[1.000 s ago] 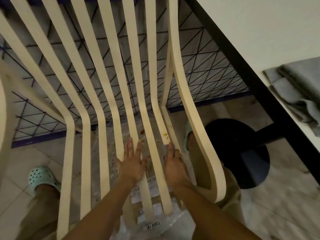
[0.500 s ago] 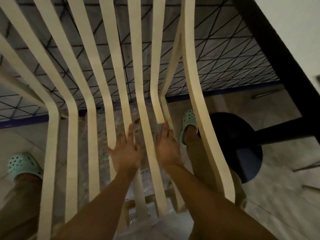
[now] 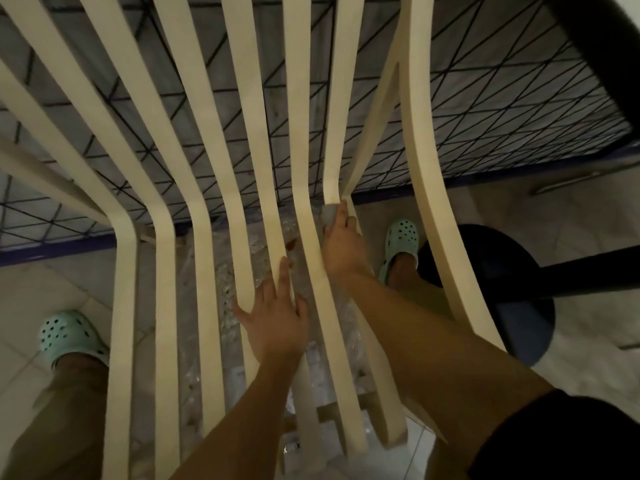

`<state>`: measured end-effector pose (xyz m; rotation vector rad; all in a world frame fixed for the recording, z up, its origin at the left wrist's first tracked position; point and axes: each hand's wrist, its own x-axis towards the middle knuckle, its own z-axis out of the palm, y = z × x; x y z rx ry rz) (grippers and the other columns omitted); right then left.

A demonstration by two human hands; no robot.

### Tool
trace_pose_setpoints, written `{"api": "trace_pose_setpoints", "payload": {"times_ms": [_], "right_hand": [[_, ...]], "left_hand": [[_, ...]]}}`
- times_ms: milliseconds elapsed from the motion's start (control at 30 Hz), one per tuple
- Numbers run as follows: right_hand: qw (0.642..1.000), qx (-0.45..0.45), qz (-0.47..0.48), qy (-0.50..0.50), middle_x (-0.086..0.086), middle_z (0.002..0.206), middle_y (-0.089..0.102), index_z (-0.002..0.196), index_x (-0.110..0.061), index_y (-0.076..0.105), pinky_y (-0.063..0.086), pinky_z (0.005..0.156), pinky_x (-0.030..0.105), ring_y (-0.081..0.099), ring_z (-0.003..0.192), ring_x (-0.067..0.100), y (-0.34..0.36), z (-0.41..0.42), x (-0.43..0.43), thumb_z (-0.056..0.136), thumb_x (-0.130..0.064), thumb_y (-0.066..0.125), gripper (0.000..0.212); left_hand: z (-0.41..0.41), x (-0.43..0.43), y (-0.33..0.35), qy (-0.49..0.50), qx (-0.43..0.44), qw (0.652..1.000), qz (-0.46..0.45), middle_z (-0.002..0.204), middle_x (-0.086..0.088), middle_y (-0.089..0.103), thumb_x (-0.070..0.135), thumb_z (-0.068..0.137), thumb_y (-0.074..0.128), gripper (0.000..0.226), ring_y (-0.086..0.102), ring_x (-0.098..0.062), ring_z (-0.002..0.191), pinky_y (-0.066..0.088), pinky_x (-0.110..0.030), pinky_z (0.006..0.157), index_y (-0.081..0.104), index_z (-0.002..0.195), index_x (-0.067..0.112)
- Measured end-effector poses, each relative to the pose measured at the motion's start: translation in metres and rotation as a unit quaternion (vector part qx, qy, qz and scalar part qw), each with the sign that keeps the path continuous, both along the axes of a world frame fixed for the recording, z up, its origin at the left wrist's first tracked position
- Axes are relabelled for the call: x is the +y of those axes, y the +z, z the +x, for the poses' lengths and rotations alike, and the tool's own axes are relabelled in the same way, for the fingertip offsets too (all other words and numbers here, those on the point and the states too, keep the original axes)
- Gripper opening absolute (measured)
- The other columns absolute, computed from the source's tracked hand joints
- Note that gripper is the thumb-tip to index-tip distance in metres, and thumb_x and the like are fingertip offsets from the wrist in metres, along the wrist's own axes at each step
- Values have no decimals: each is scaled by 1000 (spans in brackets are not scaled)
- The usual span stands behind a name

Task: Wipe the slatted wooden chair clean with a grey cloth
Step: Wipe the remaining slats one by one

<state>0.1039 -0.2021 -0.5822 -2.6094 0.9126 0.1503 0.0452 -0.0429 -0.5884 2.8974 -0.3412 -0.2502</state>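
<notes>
The slatted wooden chair (image 3: pixel 204 188) fills the head view, its pale curved slats running from the top down to the seat. My left hand (image 3: pixel 273 317) lies flat with spread fingers on the middle seat slats. My right hand (image 3: pixel 341 242) presses a small grey cloth (image 3: pixel 329 213) against a slat at the bend between seat and back; only a corner of the cloth shows past my fingers. A reddish-brown stain (image 3: pixel 291 244) marks the slat edge between my two hands.
A black round table base (image 3: pixel 512 306) and its post stand right of the chair, under a dark table edge (image 3: pixel 595 50). A patterned rug (image 3: pixel 485 109) lies behind. My feet in mint clogs (image 3: pixel 65 337) (image 3: pixel 400 240) flank the chair. Clear plastic wrap (image 3: pixel 228 271) lies beneath the seat.
My right hand slid forward up the slat with the cloth to the seat's bend. My left hand stayed flat on the middle slats. The view tilted down and left.
</notes>
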Motion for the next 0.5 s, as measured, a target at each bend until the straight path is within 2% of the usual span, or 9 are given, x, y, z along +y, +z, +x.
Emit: {"api": "trace_pose_setpoints", "payload": {"times_ms": [167, 267, 400, 500], "right_hand": [[999, 8, 29, -25, 21, 138, 44, 152, -5, -4, 50, 79, 42, 59, 103, 37, 4, 32, -10, 104, -26, 29, 62], [995, -16, 77, -53, 22, 127, 54, 152, -4, 5, 50, 87, 45, 58, 106, 37, 1, 47, -14, 104, -29, 29, 58], [987, -84, 115, -78, 19, 108, 63, 139, -6, 29, 52, 73, 43, 63, 92, 37, -2, 53, -19, 101, -36, 38, 49], [983, -90, 133, -86, 19, 103, 65, 133, -9, 36, 53, 73, 44, 64, 90, 37, -3, 52, -19, 100, -39, 39, 45]], "left_hand": [[-1, -1, 3, 2, 6, 1000, -6, 143, 0, 49, 47, 95, 34, 71, 51, -20, 126, 22, -68, 106, -5, 153, 38], [0, 0, 2, -3, 6, 1000, -9, 142, -1, 50, 47, 94, 36, 73, 50, -20, 128, 23, -68, 106, -5, 153, 38], [3, -3, 3, 4, 16, 1000, -2, 144, -1, 48, 48, 94, 32, 72, 47, -20, 131, 22, -68, 107, -8, 153, 39], [3, -3, 3, 5, 20, 1000, 2, 143, -1, 47, 49, 93, 27, 71, 47, -21, 131, 22, -68, 106, -10, 152, 39]]}}
